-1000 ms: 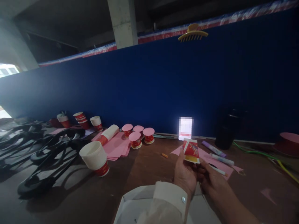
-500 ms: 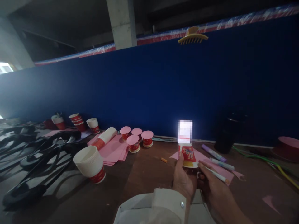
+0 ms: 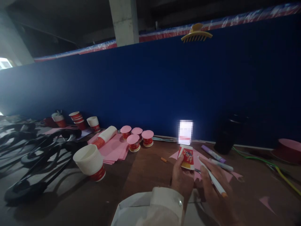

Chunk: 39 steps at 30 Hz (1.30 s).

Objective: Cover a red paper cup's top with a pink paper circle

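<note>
1. Left hand (image 3: 182, 179), lower middle of the frame, has its grip clamped on a small red paper cup (image 3: 187, 156). The cup is held upside down above the worktop (image 3: 145, 175), narrow base up, with the thumb along its left side.
2. Right hand (image 3: 213, 191) is just to the right of it, grip closed around a white marker (image 3: 213, 179). The marker's long axis runs from lower right up to upper left, and its upper end sits right beside the cup's lower right edge. Can't tell if it actually touches.
3. So the cup is up and left of the pen hand, and the left hand is the one that's on it.
4. Under and behind the hands there's a pink paper sheet (image 3: 229, 175) with two more markers (image 3: 213, 154) lying on it.
5. Further left: four little cups with pink lids (image 3: 136, 138), a stack of pink sheets (image 3: 116, 150), and a big stack of white cups (image 3: 90, 160).
</note>
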### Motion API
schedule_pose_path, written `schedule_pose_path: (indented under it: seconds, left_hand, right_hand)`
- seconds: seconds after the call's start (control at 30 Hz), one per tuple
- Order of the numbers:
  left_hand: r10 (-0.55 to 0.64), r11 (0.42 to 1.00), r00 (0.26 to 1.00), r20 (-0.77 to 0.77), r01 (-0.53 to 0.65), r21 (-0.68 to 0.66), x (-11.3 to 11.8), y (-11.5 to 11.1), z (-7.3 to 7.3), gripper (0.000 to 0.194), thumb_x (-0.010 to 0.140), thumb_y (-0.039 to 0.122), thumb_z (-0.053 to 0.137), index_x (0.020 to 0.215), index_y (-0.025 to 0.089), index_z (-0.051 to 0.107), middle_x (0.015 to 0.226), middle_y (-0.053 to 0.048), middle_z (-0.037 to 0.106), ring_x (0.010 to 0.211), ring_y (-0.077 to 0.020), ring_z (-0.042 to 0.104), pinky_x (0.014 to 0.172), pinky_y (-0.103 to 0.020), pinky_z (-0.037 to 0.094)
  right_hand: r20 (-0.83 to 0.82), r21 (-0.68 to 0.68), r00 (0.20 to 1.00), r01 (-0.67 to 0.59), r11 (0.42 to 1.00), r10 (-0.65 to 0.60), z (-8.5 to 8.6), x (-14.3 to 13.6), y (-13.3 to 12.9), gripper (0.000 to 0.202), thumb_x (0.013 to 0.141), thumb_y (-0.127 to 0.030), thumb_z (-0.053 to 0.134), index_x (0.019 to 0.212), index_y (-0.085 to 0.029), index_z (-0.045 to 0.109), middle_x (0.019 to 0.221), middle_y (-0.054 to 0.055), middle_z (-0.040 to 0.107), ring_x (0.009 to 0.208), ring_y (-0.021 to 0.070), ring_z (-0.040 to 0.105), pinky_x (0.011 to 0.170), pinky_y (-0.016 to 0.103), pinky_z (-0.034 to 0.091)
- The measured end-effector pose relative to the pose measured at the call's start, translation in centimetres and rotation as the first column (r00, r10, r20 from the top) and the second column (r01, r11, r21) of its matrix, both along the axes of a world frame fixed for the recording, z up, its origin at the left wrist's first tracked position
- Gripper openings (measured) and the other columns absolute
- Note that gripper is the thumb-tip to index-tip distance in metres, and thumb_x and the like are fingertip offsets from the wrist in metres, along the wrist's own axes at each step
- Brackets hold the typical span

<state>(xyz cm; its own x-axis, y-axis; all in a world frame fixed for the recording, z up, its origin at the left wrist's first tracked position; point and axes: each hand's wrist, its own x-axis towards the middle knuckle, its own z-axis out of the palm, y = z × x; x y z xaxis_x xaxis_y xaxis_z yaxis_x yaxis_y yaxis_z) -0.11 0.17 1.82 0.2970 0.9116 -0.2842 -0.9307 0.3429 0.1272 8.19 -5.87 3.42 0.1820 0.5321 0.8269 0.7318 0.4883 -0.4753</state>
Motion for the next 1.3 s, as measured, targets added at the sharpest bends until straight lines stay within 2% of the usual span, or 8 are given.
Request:
schedule_pose_path:
  seconds: [0.2, 0.37, 0.63, 0.87, 1.0, 1.1, 1.23, 1.3]
  left_hand:
    - [-0.088, 0.994, 0.993, -0.079, 0.083, -0.07, -0.2, -0.3, 0.0, 0.028, 0.084, 0.032, 0.069, 0.102, 0.011, 0.072, 0.1, -0.014, 0.074, 0.089, -0.024, 0.073, 0.085, -0.034, 0.057]
    - [-0.081, 0.995, 0.994, -0.072, 0.076, -0.063, -0.3, -0.4, -0.1, 0.027, 0.084, 0.032, 0.069, 0.102, 0.011, 0.07, 0.098, -0.013, 0.074, 0.085, -0.0209, 0.072, 0.08, -0.03, 0.057]
    - [-0.018, 0.998, 1.0, -0.017, 0.016, -0.066, 0.0, -0.7, 0.7, 0.02, 0.086, 0.023, 0.065, 0.099, 0.009, 0.071, 0.095, -0.013, 0.075, 0.084, -0.0188, 0.072, 0.079, -0.027, 0.056]
    - [-0.059, 0.998, 0.998, 0.021, 0.059, 0.01, -0.2, -1.0, 0.8, 0.027, 0.086, 0.027, 0.067, 0.106, 0.01, 0.073, 0.11, -0.014, 0.075, 0.099, -0.022, 0.072, 0.09, -0.03, 0.056]
    - [0.002, 1.0, 1.0, 0.001, -0.002, 0.018, -0.3, -1.0, 1.1, 0.029, 0.084, 0.025, 0.069, 0.109, 0.011, 0.073, 0.116, -0.015, 0.074, 0.107, -0.0236, 0.071, 0.092, -0.03, 0.055]
    - [0.002, 1.0, 1.0, 0.003, -0.002, 0.02, -0.4, -0.8, 1.1, 0.029, 0.084, 0.026, 0.068, 0.109, 0.012, 0.072, 0.114, -0.014, 0.075, 0.109, -0.0246, 0.07, 0.094, -0.032, 0.054]
    - [-0.075, 0.997, 0.997, 0.006, 0.074, 0.031, -0.5, -0.5, 0.8, 0.032, 0.084, 0.027, 0.066, 0.108, 0.007, 0.072, 0.107, -0.017, 0.076, 0.106, -0.0263, 0.071, 0.093, -0.033, 0.055]
    - [-0.078, 0.996, 0.997, 0.012, 0.077, 0.039, -0.5, -0.4, 0.6, 0.035, 0.084, 0.027, 0.067, 0.11, 0.004, 0.072, 0.106, -0.018, 0.075, 0.104, -0.0259, 0.072, 0.093, -0.031, 0.054]
  right_hand:
    - [0.029, 0.001, 0.997, -0.076, 0.997, 0.076, -0.3, 0.2, 0.0, 0.029, 0.097, -0.027, 0.057, 0.124, -0.024, 0.066, 0.115, 0.009, 0.071, 0.104, 0.0248, 0.066, 0.094, 0.043, 0.054]
    - [0.053, 0.041, 0.993, -0.107, 0.993, 0.104, -0.3, 0.2, 0.0, 0.03, 0.096, -0.022, 0.059, 0.125, -0.023, 0.065, 0.115, 0.009, 0.071, 0.106, 0.0243, 0.066, 0.095, 0.042, 0.053]
    - [0.116, 0.098, 0.993, -0.018, 0.995, 0.007, -0.2, 0.6, 0.4, 0.024, 0.095, -0.026, 0.059, 0.117, -0.022, 0.068, 0.111, 0.009, 0.074, 0.103, 0.0253, 0.069, 0.095, 0.044, 0.054]
    - [0.135, 0.172, 0.99, 0.007, 0.985, -0.03, 3.3, -0.4, 1.7, 0.023, 0.094, -0.027, 0.06, 0.115, -0.021, 0.069, 0.109, 0.01, 0.075, 0.1, 0.0262, 0.071, 0.094, 0.046, 0.055]
    - [0.106, 0.22, 0.993, 0.029, 0.975, -0.053, 5.5, -1.5, 2.4, 0.023, 0.095, -0.025, 0.059, 0.115, -0.019, 0.068, 0.105, 0.01, 0.075, 0.096, 0.0244, 0.071, 0.094, 0.043, 0.056]
    - [0.033, 0.228, 0.993, 0.102, 0.968, -0.113, 4.6, -2.0, 2.7, 0.022, 0.096, -0.024, 0.059, 0.114, -0.017, 0.068, 0.105, 0.011, 0.074, 0.097, 0.0241, 0.07, 0.091, 0.042, 0.055]
    - [0.035, 0.172, 0.999, 0.004, 0.985, -0.01, 1.6, -1.4, 3.4, 0.022, 0.095, -0.026, 0.06, 0.114, -0.016, 0.066, 0.105, 0.012, 0.072, 0.098, 0.0243, 0.069, 0.089, 0.041, 0.056]
    - [0.032, 0.177, 0.998, 0.047, 0.983, -0.054, 0.5, -0.7, 3.7, 0.021, 0.096, -0.026, 0.059, 0.113, -0.017, 0.066, 0.105, 0.011, 0.072, 0.097, 0.024, 0.069, 0.087, 0.04, 0.056]
